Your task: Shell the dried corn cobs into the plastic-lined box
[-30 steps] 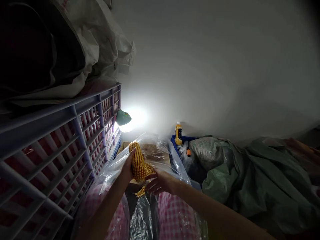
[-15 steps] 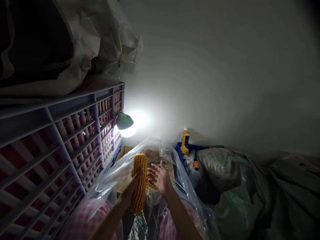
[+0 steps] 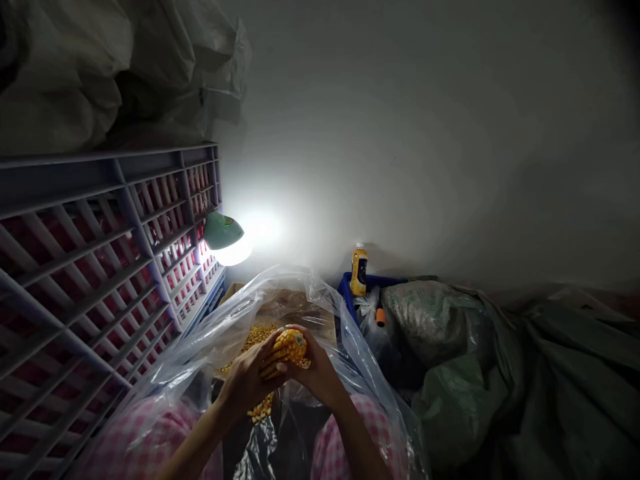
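An ear of yellow corn (image 3: pixel 289 348) lies between my two hands, its end turned away to the right. My left hand (image 3: pixel 249 373) is wrapped round the ear's left side. From the right, my right hand (image 3: pixel 317 370) grips the end of the same ear, the thumb lying on the kernels. Loose corn kernels (image 3: pixel 256 337) lie behind and below the hands, inside a clear plastic bag (image 3: pixel 350 357) spread open over my lap. Between my knees sits a shiny crumpled piece of plastic (image 3: pixel 257 453).
To the left stands a purple slatted crate (image 3: pixel 125 207) with a lit green lamp (image 3: pixel 223 231) hooked on it. A yellow bottle (image 3: pixel 359 270) stands by a blue bin (image 3: pixel 345 287). Sacks (image 3: pixel 425 313) and green sheeting (image 3: pixel 465 420) fill the right side, against a pale wall (image 3: pixel 425 147).
My right hand, open and apart before, has closed on the ear of corn. The ear has tipped from upright to slanting. More kernels show, and the view has shifted slightly right.
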A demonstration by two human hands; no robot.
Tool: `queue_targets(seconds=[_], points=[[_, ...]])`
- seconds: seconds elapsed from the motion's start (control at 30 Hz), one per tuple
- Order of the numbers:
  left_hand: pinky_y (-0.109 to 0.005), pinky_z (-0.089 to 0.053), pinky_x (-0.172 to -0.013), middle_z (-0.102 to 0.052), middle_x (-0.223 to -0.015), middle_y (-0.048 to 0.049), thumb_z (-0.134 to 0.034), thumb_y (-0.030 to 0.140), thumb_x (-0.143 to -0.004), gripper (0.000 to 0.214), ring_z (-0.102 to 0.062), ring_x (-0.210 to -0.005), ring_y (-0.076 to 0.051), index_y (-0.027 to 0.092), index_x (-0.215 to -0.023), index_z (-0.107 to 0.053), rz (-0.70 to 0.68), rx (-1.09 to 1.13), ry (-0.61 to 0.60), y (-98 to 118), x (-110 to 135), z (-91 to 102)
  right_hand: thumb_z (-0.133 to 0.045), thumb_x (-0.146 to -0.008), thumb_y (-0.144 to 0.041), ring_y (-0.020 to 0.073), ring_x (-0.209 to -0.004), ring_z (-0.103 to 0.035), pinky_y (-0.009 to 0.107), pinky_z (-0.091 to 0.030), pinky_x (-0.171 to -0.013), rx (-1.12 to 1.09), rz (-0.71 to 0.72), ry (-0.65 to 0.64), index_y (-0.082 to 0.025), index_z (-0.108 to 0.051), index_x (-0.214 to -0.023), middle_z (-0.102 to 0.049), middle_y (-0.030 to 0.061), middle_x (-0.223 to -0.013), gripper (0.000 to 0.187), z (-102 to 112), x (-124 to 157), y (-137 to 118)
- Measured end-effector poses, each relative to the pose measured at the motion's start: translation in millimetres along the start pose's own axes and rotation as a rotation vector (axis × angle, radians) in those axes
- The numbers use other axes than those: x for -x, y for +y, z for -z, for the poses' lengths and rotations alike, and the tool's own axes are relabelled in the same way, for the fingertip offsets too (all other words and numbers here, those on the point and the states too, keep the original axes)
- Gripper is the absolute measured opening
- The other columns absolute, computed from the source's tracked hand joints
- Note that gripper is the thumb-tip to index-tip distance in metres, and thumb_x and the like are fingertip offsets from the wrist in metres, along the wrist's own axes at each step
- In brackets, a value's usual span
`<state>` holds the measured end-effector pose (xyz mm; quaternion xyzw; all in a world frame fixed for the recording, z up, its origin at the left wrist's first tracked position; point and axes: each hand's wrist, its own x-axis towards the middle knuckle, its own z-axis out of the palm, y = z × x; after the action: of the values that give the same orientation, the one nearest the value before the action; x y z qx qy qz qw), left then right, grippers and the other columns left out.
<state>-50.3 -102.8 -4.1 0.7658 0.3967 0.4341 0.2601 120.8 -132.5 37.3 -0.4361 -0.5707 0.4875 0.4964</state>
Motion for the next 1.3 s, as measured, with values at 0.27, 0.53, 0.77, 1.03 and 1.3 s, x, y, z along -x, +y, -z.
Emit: queue_targets(seconds=[0.27, 0.53, 0.77, 1.03, 1.3], points=[[-0.029, -0.053, -0.069, -0.067, -0.099, -0.0084, -0.060, 0.043, -0.077, 0.071, -0.066, -0.081, -0.021, 0.025, -0.138, -0.030, -0.257, -0.419, 0.008, 1.5, -2.8, 0.8, -0.059, -0.077, -0.029, 0.0228, -0.101, -0.060, 0.038, -0.052, -0.085, 0.219, 0.124, 0.090, -0.022, -0.061, -0.115, -0.062, 0.0067, -0.116, 0.039, 18.8, 3.1, 3.3], [-0.029, -0.051, -0.066, -0.068, -0.097, -0.0069, -0.060, 0.044, -0.078, 0.070, -0.066, -0.078, -0.020, 0.024, -0.138, -0.031, -0.284, -0.534, -0.085, -4.7, -2.7, -0.2, -0.057, -0.074, -0.022, 0.0215, -0.090, -0.066, 0.036, -0.054, -0.082, 0.364, 0.078, 0.071, -0.015, -0.063, -0.111, -0.068, 0.0079, -0.107, 0.039, 23.9, 1.2, 5.3], [-0.028, -0.050, -0.066, -0.068, -0.097, -0.0070, -0.058, 0.043, -0.078, 0.061, -0.065, -0.078, -0.020, 0.024, -0.134, -0.041, -0.223, -0.578, -0.163, -7.8, -2.0, -0.1, -0.055, -0.072, -0.019, 0.0211, -0.095, -0.065, 0.033, -0.051, -0.086, 0.519, 0.111, 0.023, -0.014, -0.064, -0.110, -0.068, 0.0075, -0.107, 0.040, 26.9, -0.9, 11.2], [-0.032, -0.050, -0.068, -0.067, -0.102, -0.0089, -0.052, 0.048, -0.081, 0.059, -0.066, -0.082, -0.024, 0.022, -0.133, -0.042, -0.128, -0.607, -0.252, -13.2, -1.9, -1.7, -0.048, -0.076, -0.018, 0.0195, -0.087, -0.065, 0.029, -0.048, -0.082, 0.660, 0.117, -0.027, -0.014, -0.065, -0.110, -0.069, 0.0067, -0.102, 0.038, 23.8, -8.1, 15.3], [-0.035, -0.050, -0.070, -0.067, -0.106, -0.0096, -0.053, 0.045, -0.080, 0.059, -0.065, -0.088, -0.027, 0.023, -0.134, -0.041, 0.007, -0.593, -0.340, -9.2, -3.8, 2.4, -0.046, -0.076, -0.018, 0.0160, -0.071, -0.062, 0.023, -0.045, -0.068, 0.696, 0.083, -0.019, -0.014, -0.069, -0.098, -0.071, 0.0057, -0.084, 0.032, 17.7, -16.9, 23.9]])
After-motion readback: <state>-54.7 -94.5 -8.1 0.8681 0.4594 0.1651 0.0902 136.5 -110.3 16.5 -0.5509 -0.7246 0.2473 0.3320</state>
